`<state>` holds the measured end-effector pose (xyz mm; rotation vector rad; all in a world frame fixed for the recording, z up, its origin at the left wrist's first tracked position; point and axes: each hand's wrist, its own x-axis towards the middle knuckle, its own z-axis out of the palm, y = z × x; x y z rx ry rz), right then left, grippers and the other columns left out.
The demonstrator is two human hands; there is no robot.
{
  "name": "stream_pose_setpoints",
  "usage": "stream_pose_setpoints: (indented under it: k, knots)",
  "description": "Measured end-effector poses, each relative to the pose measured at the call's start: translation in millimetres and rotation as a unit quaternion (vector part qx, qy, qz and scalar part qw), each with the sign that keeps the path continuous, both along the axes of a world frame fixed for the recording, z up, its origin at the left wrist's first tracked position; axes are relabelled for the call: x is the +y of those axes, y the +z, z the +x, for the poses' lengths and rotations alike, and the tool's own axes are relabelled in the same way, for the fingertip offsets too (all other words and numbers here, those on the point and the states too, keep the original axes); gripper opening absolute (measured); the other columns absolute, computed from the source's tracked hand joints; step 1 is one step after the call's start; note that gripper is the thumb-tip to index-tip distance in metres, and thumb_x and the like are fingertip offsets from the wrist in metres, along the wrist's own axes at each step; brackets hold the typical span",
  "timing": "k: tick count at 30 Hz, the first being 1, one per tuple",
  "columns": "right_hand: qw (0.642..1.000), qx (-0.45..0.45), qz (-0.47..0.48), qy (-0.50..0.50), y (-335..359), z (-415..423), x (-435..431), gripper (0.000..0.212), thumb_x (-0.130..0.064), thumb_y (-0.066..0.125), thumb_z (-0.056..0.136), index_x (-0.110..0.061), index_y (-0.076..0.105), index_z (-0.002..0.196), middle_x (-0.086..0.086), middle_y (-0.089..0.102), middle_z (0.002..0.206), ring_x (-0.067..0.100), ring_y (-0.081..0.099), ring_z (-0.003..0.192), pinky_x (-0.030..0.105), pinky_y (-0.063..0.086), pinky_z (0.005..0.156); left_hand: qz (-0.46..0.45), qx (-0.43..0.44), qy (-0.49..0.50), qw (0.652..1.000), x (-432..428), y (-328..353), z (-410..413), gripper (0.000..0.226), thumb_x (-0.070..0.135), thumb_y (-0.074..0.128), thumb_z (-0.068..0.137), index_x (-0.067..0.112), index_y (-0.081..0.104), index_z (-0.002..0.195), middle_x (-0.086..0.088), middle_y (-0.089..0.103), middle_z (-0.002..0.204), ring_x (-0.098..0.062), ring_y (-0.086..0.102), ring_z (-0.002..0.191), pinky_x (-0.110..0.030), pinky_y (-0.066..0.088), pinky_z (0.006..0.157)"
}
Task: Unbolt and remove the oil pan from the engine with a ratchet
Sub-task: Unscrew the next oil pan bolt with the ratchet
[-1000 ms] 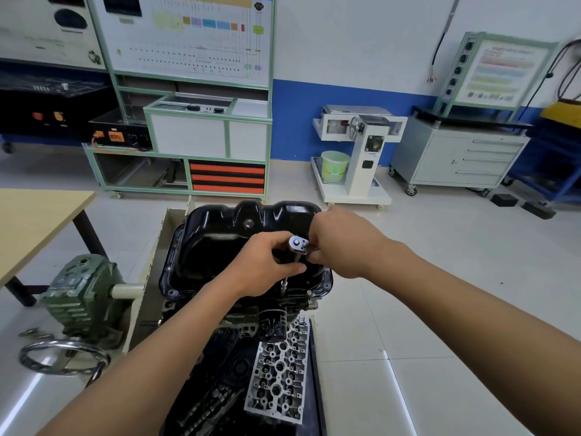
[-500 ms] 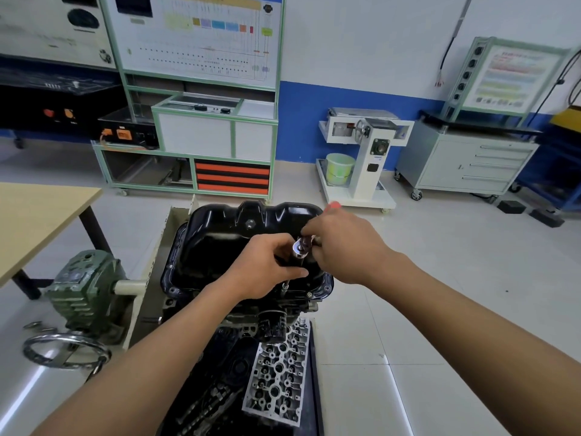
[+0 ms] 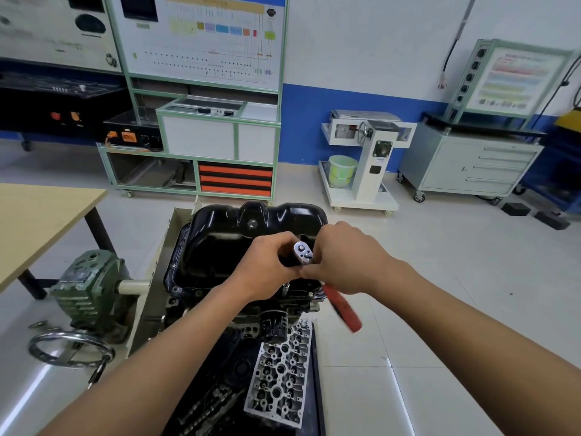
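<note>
Now Loosening a Bolt on the Pan's Near Edge

The black oil pan [image 3: 220, 247] sits on top of the engine [image 3: 188, 309]. The left hand [image 3: 267, 269] curls its fingers around the ratchet [image 3: 303, 252] head to keep it straight on the bolt. The right hand [image 3: 345, 262] wraps its fingers around the red handle [image 3: 344, 308] to swing it. A moment ago the handle pointed far. Now it points near and right.

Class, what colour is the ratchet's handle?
Red; the head view shows the ratchet handle best.
</note>
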<state>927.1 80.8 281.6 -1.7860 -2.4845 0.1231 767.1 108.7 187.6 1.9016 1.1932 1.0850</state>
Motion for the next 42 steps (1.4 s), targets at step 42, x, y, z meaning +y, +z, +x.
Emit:
stream_pose_setpoints:
  k: [42]
  knots:
    - [0.999,0.029,-0.011,0.013,4,7,0,0.024,-0.041,0.075,0.081,-0.024,0.065,0.067,-0.002,0.061,0.068,0.018,0.059,0.063,0.025,0.037,0.052,0.017,-0.008,0.026,0.999,0,1,1,0.020,0.016,0.087,0.077,0.029,0.075,0.085,0.010,0.074,0.080,-0.011,0.070,0.077,-0.040,0.059,0.076]
